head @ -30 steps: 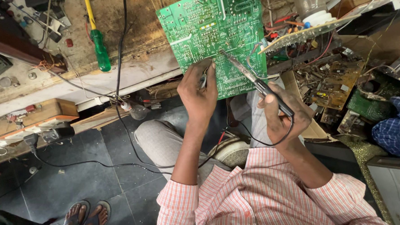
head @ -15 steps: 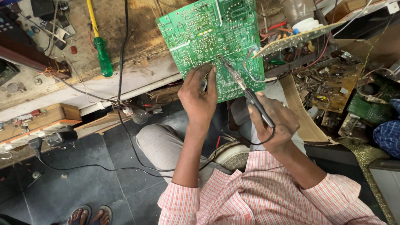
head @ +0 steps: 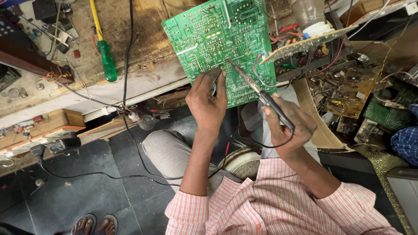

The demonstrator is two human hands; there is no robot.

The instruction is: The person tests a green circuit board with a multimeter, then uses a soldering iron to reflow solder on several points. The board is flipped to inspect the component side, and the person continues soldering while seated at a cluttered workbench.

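A large green circuit board [head: 215, 37] lies tilted over the edge of a worn workbench [head: 134, 22], solder side up. My left hand [head: 208, 103] grips its lower edge, thumb on the board's face. My right hand [head: 287, 126] holds a soldering iron [head: 259, 94] by its black handle. The iron's metal tip rests on the board near its middle. A black cord runs from the handle down past my wrist.
A green-handled screwdriver [head: 103, 47] lies on the bench at left. Scrap circuit boards fill a cardboard box [head: 353, 92] at right. A remote control [head: 0, 23] sits top left. Black cables [head: 130, 135] hang to the tiled floor. Another person's sandalled feet [head: 89, 231] stand bottom left.
The iron's tip has moved slightly across the board. My right hand has shifted a little lower. My left hand keeps its hold on the board's edge.
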